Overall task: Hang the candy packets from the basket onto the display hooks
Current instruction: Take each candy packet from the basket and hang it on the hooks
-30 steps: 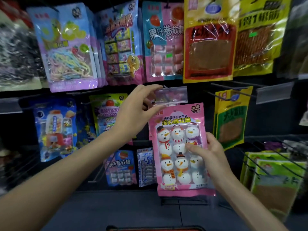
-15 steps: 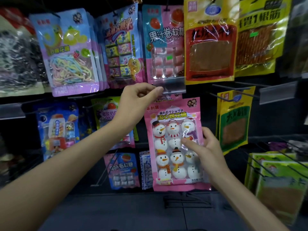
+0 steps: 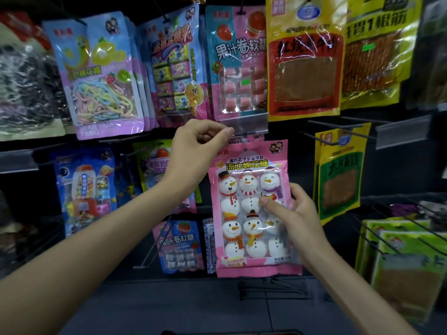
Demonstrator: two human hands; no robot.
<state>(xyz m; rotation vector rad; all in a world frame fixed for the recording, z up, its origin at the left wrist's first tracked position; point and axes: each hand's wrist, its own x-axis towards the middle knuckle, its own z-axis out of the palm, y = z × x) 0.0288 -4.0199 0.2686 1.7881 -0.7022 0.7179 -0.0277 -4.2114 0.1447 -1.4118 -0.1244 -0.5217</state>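
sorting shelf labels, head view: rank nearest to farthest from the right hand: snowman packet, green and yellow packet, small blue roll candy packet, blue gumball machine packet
1. snowman packet, gripped by the right hand.
2. green and yellow packet, just right of it.
3. small blue roll candy packet, lower left.
4. blue gumball machine packet, far left.

We have one view only, worn on the head. It faces forward and a little down at the display rack (image 3: 402, 131), near enough that the left hand (image 3: 198, 146) and right hand (image 3: 297, 213) reach it. The wide lens bows the edges, which look dim and perhaps slightly blurred.
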